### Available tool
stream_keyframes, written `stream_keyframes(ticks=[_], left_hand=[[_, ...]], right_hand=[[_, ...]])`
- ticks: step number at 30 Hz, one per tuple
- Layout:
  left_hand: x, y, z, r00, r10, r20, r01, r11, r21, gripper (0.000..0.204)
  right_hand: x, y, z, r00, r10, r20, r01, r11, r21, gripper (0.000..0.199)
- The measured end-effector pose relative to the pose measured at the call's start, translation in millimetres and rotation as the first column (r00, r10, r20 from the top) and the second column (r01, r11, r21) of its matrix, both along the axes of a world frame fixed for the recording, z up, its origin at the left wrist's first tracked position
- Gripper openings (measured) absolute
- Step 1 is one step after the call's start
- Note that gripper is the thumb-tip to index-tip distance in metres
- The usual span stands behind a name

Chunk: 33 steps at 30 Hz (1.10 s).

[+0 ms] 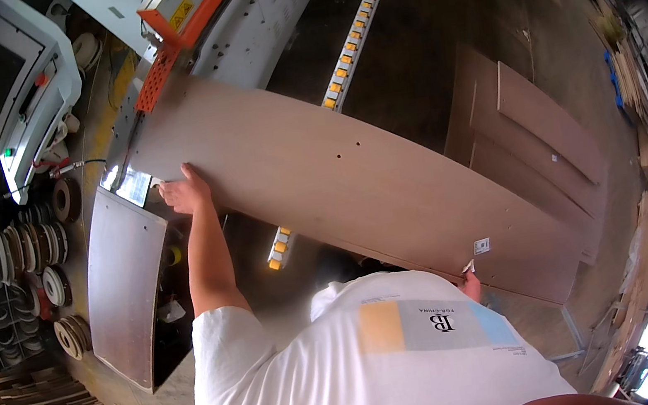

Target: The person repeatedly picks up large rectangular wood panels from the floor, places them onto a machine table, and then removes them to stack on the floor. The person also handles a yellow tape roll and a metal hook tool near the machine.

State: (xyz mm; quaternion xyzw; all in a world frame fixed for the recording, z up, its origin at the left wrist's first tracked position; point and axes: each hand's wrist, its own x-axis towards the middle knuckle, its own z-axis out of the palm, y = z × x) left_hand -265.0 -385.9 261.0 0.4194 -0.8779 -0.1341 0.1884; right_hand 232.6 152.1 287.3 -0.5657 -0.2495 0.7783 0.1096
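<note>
Workshop floor, stacked boards (536, 133) lying right. My left hand (186, 194) lies flat on the long brown panel (339, 192), right hand (470, 283) pinching its near edge, feeding toward the edge-banding machine (229, 15). Next, I judge, calls for steady, square pushing.

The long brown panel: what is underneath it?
Under the long brown panel, a roller rail with yellow wheels runs through, showing above and below; its middle stretch is covered.

A white short-sleeved T-shirt (307, 372) with yellow, grey and blue printed blocks.
</note>
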Motion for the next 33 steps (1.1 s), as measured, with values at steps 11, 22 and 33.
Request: stream_keyframes(ticks=[11, 22, 33], left_hand=[[-48.7, -40.6, 7.7, 0.995, -0.004, 0.1, -0.038, 0.909, 0.414, 0.093], [-62.7, -37.9, 5.9, 0.999, -0.026, 0.046, 0.004, 0.905, 0.426, 0.09], [-100.0, -10.1, 1.3, 0.998, -0.058, -0.018, 0.06, 0.887, 0.458, 0.094]], right_hand=[[-55.0, -23.3, 16.0, 0.942, 0.276, 0.19, -0.303, 0.944, 0.133, 0.035], [-53.1, 0.3, -22.9, 0.986, 0.142, 0.092, -0.135, 0.988, -0.08, 0.04], [-98.0, 18.7, -8.6, 0.978, 0.169, 0.124, -0.175, 0.984, 0.041, 0.028]])
